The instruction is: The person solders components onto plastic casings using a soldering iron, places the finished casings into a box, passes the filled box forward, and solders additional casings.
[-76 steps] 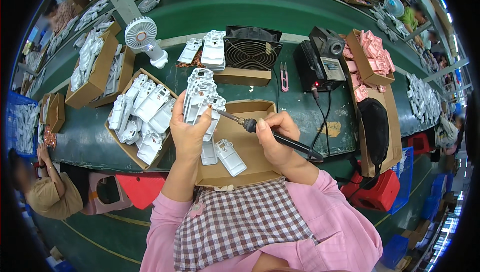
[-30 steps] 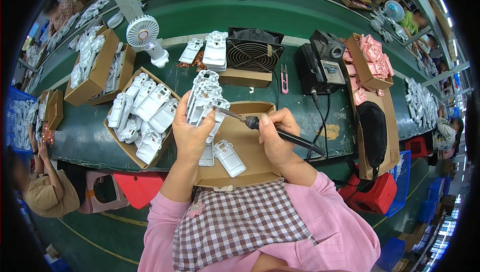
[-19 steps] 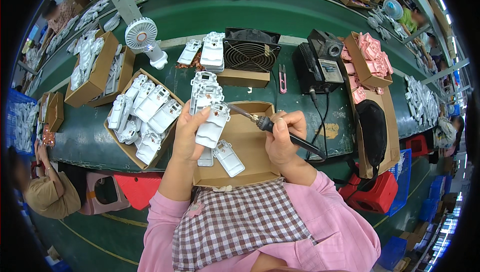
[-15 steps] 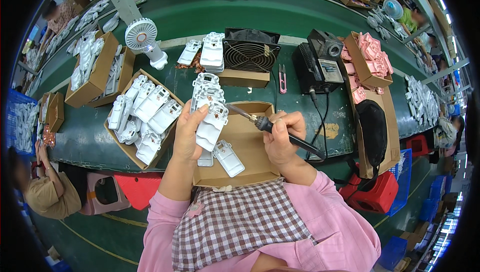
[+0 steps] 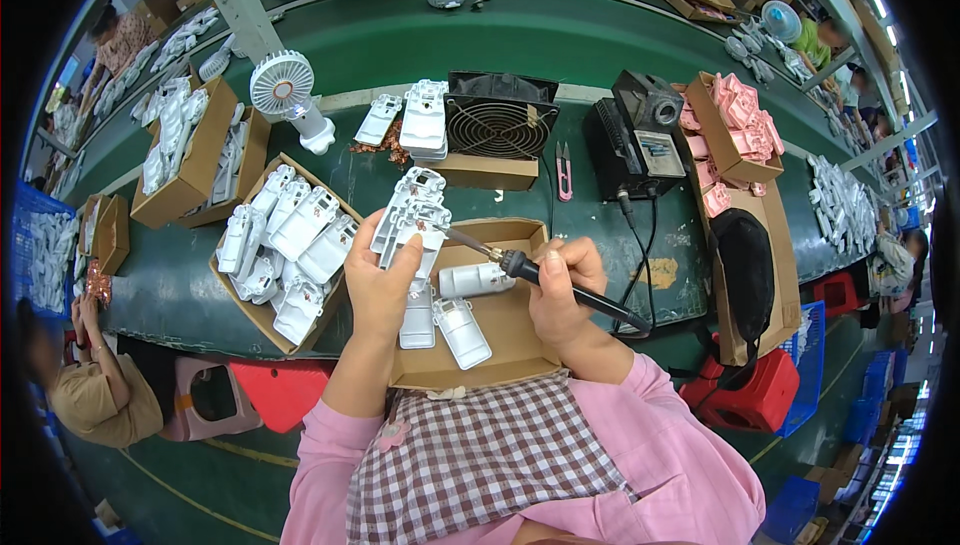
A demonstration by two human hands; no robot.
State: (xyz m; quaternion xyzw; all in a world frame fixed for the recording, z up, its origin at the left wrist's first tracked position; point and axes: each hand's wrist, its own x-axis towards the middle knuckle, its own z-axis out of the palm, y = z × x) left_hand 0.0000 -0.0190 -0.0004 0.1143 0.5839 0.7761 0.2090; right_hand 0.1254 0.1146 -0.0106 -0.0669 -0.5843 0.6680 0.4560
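My left hand (image 5: 383, 280) grips a few white plastic housings (image 5: 412, 195), fanned out with the thumb across the front one. In my right hand (image 5: 566, 295) is a soldering iron (image 5: 612, 309), held like a pen. Its metal tip points left and reaches the front housing near my left fingertips; whether it touches cannot be told. Below both hands sits a shallow cardboard tray (image 5: 515, 345). Several loose housings lie inside it, one on its side (image 5: 476, 280) and another flat (image 5: 463, 335).
A box of white housings (image 5: 295, 235) stands left. Behind are a small white fan (image 5: 283, 85), a black box fan (image 5: 500, 120), pink-handled snips (image 5: 564, 173) and a black soldering station (image 5: 640, 135). Pink parts (image 5: 740, 125) and a black pouch (image 5: 742, 270) are at right.
One more housing now lies in the tray, on its side, and fewer are in my left hand. The iron's tip has shifted slightly down and left, still at the held housings.
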